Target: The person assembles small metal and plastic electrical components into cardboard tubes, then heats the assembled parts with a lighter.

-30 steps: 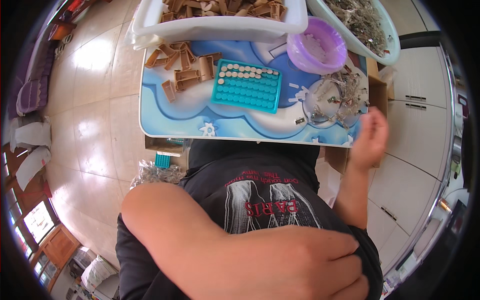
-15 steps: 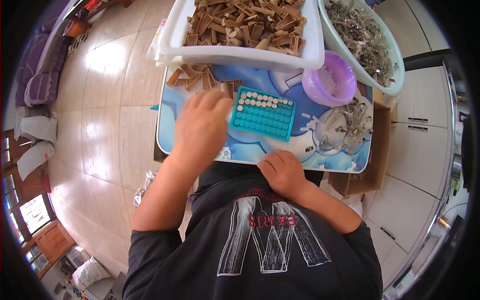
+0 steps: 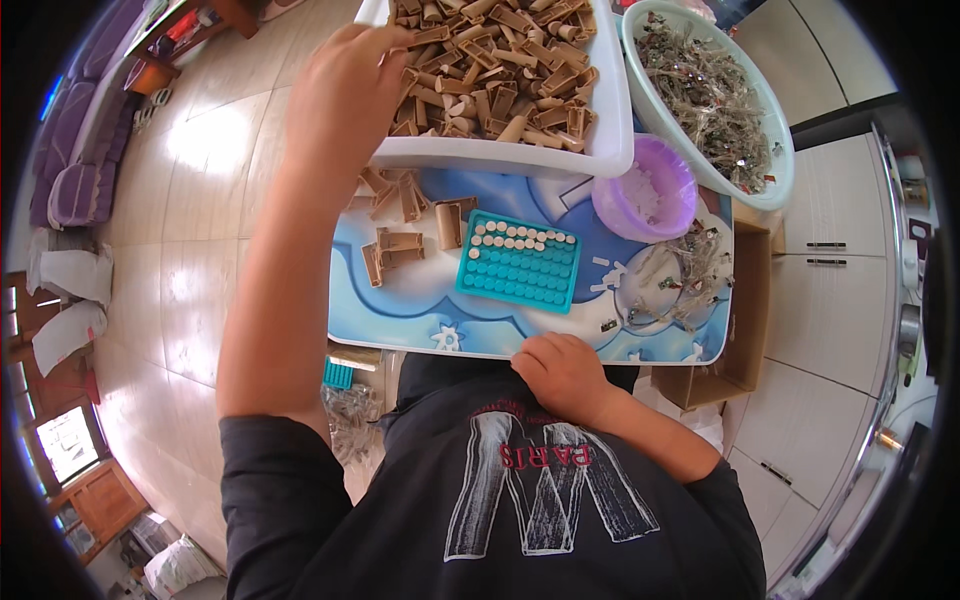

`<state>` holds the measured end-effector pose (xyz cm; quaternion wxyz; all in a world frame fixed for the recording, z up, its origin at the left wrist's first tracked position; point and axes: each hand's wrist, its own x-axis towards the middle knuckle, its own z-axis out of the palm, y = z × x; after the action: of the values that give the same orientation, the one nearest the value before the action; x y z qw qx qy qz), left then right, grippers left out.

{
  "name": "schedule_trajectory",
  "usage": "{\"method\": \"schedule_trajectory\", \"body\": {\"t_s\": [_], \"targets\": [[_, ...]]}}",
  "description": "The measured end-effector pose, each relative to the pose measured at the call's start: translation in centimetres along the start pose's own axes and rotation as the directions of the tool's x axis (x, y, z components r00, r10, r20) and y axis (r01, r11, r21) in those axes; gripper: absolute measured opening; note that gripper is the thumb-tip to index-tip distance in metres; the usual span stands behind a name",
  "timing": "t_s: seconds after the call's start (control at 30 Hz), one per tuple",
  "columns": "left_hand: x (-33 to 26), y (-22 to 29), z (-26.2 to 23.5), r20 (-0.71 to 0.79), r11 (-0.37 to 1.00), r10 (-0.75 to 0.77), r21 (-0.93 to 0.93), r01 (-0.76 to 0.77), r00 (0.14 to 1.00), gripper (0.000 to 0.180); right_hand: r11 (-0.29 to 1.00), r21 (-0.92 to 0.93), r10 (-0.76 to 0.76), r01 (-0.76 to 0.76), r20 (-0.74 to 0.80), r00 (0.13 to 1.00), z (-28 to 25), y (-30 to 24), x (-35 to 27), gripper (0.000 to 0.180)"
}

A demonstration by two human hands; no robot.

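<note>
My left hand (image 3: pixel 345 90) reaches over the left rim of a white bin (image 3: pixel 490 157) heaped with brown plastic pieces (image 3: pixel 500 85). Its fingers are curled in at the pieces, and what lies between them is hidden. At the front edge of the blue patterned table (image 3: pixel 400 325), my right hand (image 3: pixel 565 375) rests with its fingers bent together, holding nothing that shows. Between the hands lies a teal tray (image 3: pixel 515 285) of small round pockets, with white discs (image 3: pixel 515 237) in its upper rows. Several loose brown holders (image 3: pixel 395 253) lie left of the tray.
A purple bowl (image 3: pixel 607 212) with small white bits stands right of the tray. Tangled clear-wrapped parts (image 3: pixel 690 270) lie in front of it. Behind is a pale green basin (image 3: pixel 783 120) full of similar parts. A cardboard box (image 3: pixel 745 330) sits beyond the table's right edge.
My left hand has moved from beside the tray, up and away to the white bin. Brown holders now show where it was. My right hand stays at the table edge; the view has shifted slightly.
</note>
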<state>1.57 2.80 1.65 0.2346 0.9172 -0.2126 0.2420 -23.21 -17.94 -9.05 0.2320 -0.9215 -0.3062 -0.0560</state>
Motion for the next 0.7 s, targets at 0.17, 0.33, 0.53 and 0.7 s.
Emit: {"method": "schedule_trajectory", "body": {"t_s": [0.17,0.33,0.53,0.7], "targets": [[4.1,-0.2,5.8,0.118,0.957,0.228,-0.21,-0.201,0.966,0.023,0.997,0.075,0.028,-0.026,-0.029,0.999,0.3,0.1,-0.2,0.012],[3.6,0.0,6.4,0.562,0.972,0.226,-0.079,-0.22,0.796,0.025,0.992,0.114,0.055,-0.053,-0.017,0.998,0.3,0.3,-0.4,0.011],[5.2,0.3,7.0,0.475,0.996,-0.058,0.083,0.021,0.878,0.029,0.99,0.133,0.058,-0.053,-0.035,0.998,0.3,0.6,-0.6,0.01],[6.7,2.5,9.5,0.433,0.966,-0.092,0.257,-0.025,0.897,0.027,0.99,0.108,0.086,-0.086,0.006,0.996,0.2,0.7,-0.6,0.01]]}}
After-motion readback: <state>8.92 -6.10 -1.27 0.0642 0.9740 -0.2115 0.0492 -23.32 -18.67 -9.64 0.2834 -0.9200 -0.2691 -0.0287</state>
